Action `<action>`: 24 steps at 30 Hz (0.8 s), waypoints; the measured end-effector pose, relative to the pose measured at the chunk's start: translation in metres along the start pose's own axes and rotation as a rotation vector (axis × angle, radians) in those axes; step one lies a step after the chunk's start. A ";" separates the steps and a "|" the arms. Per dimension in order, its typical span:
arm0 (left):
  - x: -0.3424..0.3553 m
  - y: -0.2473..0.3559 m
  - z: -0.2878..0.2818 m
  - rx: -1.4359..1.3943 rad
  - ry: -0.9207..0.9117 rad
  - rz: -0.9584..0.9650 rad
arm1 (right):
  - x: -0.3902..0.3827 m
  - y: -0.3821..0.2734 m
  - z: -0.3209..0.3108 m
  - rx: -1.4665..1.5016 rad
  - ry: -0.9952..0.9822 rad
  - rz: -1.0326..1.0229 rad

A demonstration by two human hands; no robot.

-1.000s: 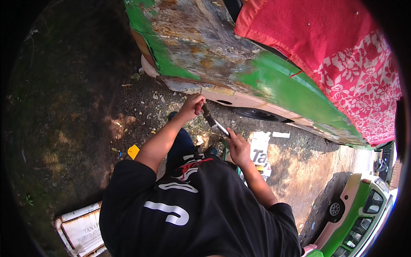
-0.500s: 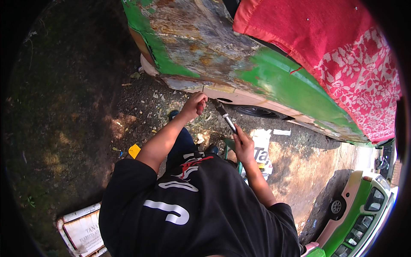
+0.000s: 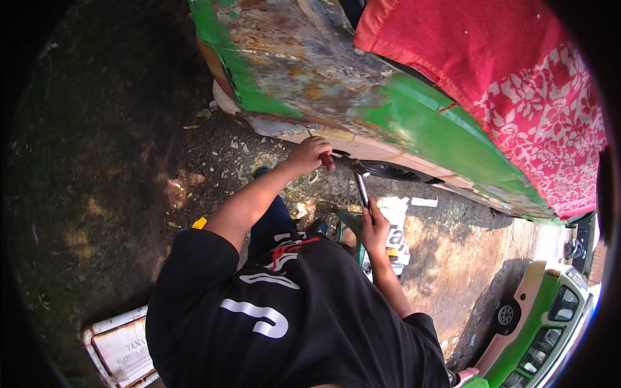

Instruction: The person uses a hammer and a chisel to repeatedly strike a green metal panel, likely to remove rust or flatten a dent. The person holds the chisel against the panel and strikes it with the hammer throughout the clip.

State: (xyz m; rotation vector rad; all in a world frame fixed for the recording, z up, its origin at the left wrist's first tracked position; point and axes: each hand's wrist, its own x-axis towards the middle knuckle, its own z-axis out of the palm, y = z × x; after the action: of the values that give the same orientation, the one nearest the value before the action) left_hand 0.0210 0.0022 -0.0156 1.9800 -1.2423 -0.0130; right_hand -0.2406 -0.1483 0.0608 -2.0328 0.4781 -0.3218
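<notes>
My left hand [image 3: 308, 155] is closed around a red-handled screwdriver [image 3: 328, 162]. Its handle end sticks out to the right of my fist, and the blade is mostly hidden, at the lower edge of the vehicle's worn panel [image 3: 310, 84]. That panel shows patches of green paint, rust and bare grey filler. My right hand [image 3: 374, 227] grips a hammer [image 3: 362, 187] by its metallic shaft. The dark hammer head is up, just right of the screwdriver handle, with a small gap between them.
A red cloth with white flowers [image 3: 466, 77] drapes over the vehicle. Below its pink sill is a dark wheel [image 3: 391, 169]. Chips litter the ground by my feet. A green stool [image 3: 350, 226] and a printed white sack [image 3: 393, 210] stand near my right arm; another green vehicle [image 3: 527, 333] is at lower right.
My left hand has shifted slightly right, turning the screwdriver handle outward. The right hand has moved right and a little down, with the hammer swung more upright.
</notes>
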 end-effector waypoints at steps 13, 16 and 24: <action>0.017 -0.015 0.022 0.036 -0.377 0.178 | -0.017 0.024 -0.017 0.107 0.119 0.189; 0.020 -0.020 0.020 0.040 -0.400 0.214 | -0.018 0.029 -0.014 0.097 0.124 0.166; 0.032 -0.022 0.017 0.097 -0.499 0.248 | -0.031 0.043 0.004 0.218 0.072 0.311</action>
State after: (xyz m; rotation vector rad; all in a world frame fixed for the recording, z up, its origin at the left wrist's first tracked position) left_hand 0.0474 -0.0277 -0.0290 1.9536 -1.8314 -0.3474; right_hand -0.2751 -0.1494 0.0207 -1.7098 0.7597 -0.2461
